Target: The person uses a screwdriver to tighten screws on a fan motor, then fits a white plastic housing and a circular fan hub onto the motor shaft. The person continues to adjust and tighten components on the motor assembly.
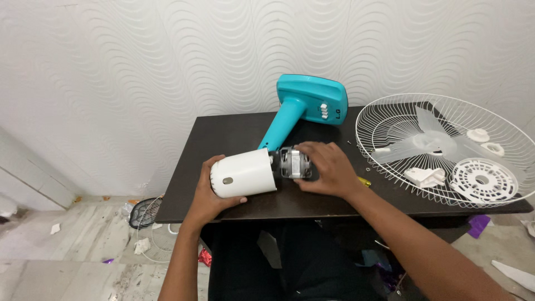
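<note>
Here, left hand (209, 192) cupping white motor cover (243, 173)

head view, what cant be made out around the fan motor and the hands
- Motor: front half covered by the right hand.
- White motor cover: the left hand wraps its far side, so its inside is unseen.
- Yellow tool: only the tip shows past the right wrist.
- Wire guard: cut off by the right edge.
</note>
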